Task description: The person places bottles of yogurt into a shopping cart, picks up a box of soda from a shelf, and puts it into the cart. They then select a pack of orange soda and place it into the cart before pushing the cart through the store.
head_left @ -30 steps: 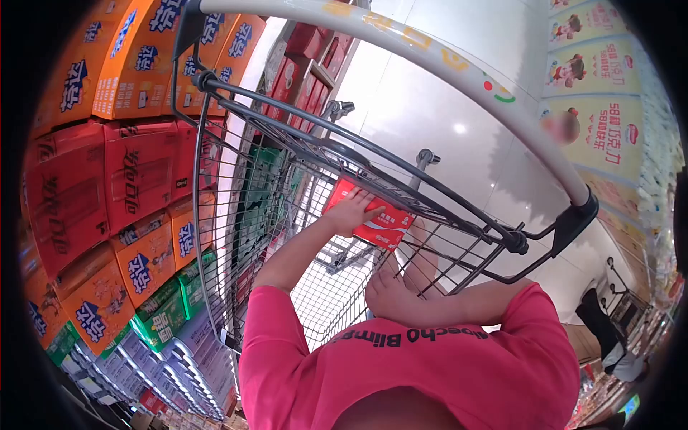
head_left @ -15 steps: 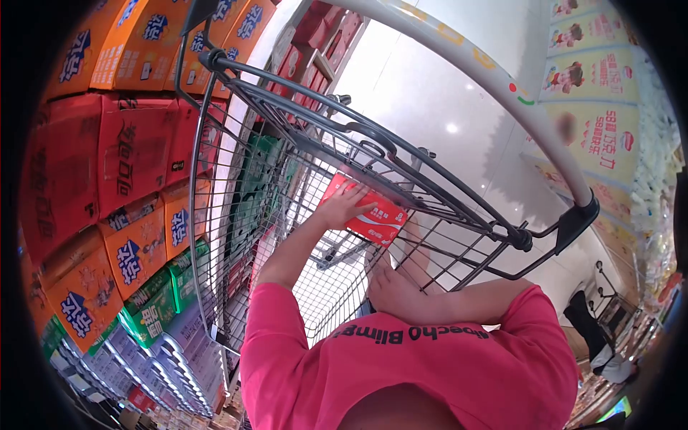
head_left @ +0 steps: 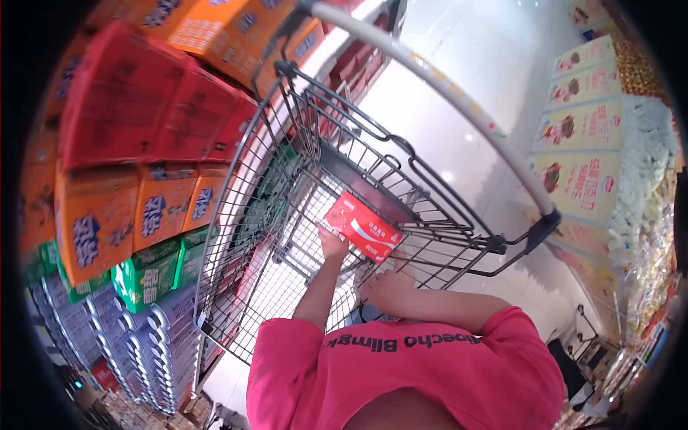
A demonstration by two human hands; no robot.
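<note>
Here, the left hand [head_left: 332, 244] grips the lower end of the red carton [head_left: 360, 228] inside the cart [head_left: 315, 154], long axis slanting rightward, while the right hand [head_left: 387, 289], nearer the body, rests on wire, its grip unclear.

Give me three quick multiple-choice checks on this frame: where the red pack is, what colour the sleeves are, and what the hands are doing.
1. Where is the red drink pack?
A. On the floor
B. Inside the shopping cart basket
C. On the shelf of cartons

2. What colour is the person's shirt?
A. Pink
B. Blue
C. White

3. What is the left hand doing?
A. Hanging free
B. Gripping the cart handle
C. Touching the pack's lower edge

Answers: 1 B, the pack sits within the wire walls. 2 A, both sleeves are pink. 3 C, its fingers meet the pack, while the right hand rests lower by the wire, its grip unclear.
</note>
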